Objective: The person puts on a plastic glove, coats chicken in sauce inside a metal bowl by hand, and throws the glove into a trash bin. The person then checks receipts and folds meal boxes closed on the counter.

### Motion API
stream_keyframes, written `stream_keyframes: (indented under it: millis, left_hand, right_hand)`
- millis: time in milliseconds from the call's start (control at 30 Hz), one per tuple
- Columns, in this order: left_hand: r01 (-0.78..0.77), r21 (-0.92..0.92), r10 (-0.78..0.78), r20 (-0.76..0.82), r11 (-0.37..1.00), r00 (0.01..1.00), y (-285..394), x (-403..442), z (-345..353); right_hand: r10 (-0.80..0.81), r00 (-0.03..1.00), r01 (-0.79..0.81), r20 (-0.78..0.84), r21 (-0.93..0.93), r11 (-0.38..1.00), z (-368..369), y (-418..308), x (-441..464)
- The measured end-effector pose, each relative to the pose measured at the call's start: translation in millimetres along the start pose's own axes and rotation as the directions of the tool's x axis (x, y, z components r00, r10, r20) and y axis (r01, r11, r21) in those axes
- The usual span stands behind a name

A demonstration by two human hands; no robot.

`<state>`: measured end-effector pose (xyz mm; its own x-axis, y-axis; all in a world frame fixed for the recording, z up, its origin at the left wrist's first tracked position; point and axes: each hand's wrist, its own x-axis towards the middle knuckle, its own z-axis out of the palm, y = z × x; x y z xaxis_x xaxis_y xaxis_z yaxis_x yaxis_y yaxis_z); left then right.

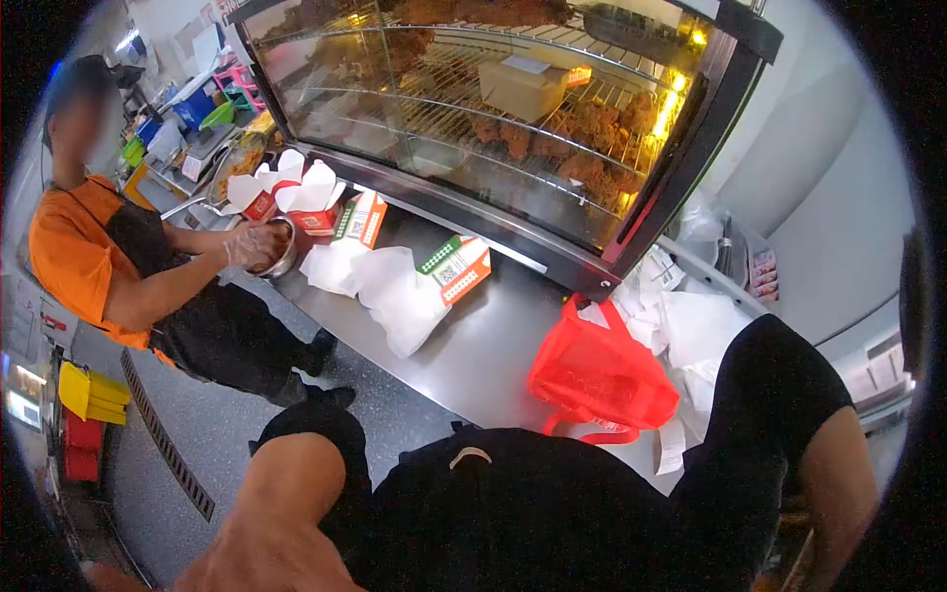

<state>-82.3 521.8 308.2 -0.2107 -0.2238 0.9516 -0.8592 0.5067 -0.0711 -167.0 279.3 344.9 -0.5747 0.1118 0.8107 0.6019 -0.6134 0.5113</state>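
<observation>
Neither of my hands shows in the head view. My bare left forearm runs down out of the bottom edge, and my right arm drops out of sight at the lower right. A red carrier bag stands open on the steel counter in front of me. Left of it lie orange-and-green printed food boxes with white paper bags. Farther left stand red-and-white takeaway cartons with raised flaps.
A glass heated cabinet with fried food on racks stands behind the counter. At the left, a co-worker in an orange shirt has gloved hands at a metal bowl. White paper lies at the right. Yellow bins stand on the floor.
</observation>
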Motion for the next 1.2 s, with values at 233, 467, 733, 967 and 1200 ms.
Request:
stream_keyframes:
  millis: [233,467,733,967,1200]
  left_hand:
    - [0.008,-0.02,-0.008,-0.005,1.0,1.0,-2.1,-2.3,2.9]
    - [0.032,-0.046,-0.032,0.005,0.998,0.999,-1.8,-4.1,5.3]
    - [0.072,-0.069,-0.071,0.022,0.995,0.997,0.8,-6.2,7.7]
    - [0.255,-0.073,-0.253,0.036,0.964,0.967,-10.3,-24.7,5.7]
    - [0.892,-0.038,-0.886,0.105,0.45,0.452,-15.6,-158.0,2.6]
  right_hand:
    - [-0.031,0.999,0.031,-0.024,0.01,0.999,-0.6,-3.6,0.3]
    - [-0.049,0.998,0.05,-0.048,0.008,0.999,-2.8,-6.8,1.7]
    - [-0.097,0.99,0.098,-0.099,0.012,0.995,-0.9,-17.2,7.9]
    - [-0.206,0.956,0.212,-0.206,0.005,0.977,-8.3,-16.4,7.2]
    - [-0.11,0.991,0.103,-0.077,-0.096,0.99,-62.8,-10.6,-41.0]
